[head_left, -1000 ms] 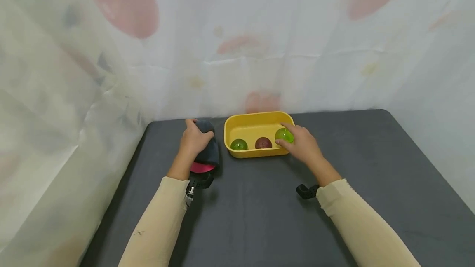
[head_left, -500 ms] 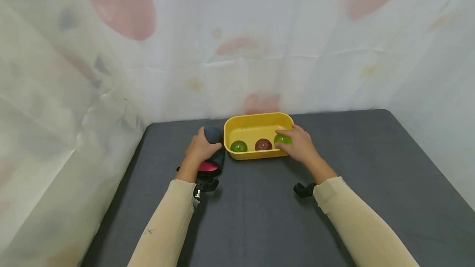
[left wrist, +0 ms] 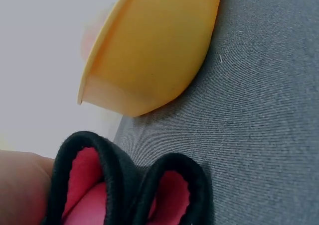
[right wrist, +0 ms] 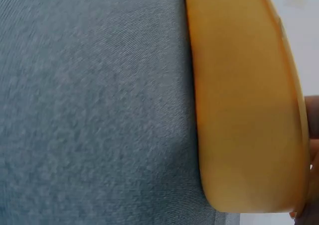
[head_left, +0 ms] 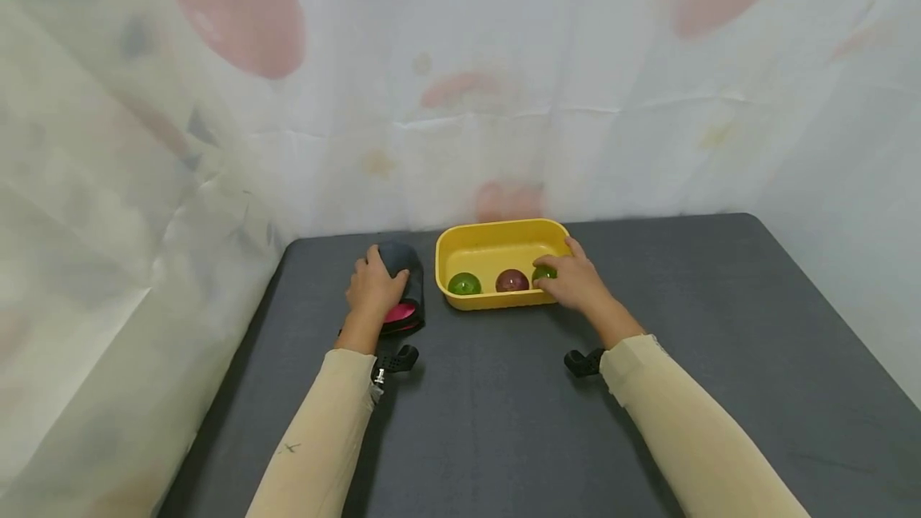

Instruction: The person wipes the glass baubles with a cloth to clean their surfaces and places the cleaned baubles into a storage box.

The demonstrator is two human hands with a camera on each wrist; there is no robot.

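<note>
Two hands at work around one yellow tub (head_left: 496, 237), taken here as the landmark on the dark grey table (head_left: 719, 326). Just left of the tub: left hand (head_left: 374, 291), fingers curled over a dark slipper-like pouch with red lining (head_left: 404, 294), gripping it from above against the table. From the left wrist view, two black-rimmed openings of the pouch (left wrist: 134, 190) with red inside, close beside the tub's outer wall (left wrist: 154, 51) but not touching it. Inside the tub, from left to right along its near wall: green ball (head_left: 464, 284), dark red ball (head_left: 512, 280), second green ball (head_left: 544, 272). At the tub's right end: right hand (head_left: 576, 282), fingers bent round that second green ball, holding it low inside the tub, thumb toward the near rim. From the right wrist view, only the tub's outer wall (right wrist: 249, 110) and a sliver of fingertip at the edge; grip not readable there. Behind the tub: pale patterned curtain (head_left: 460, 86).
</note>
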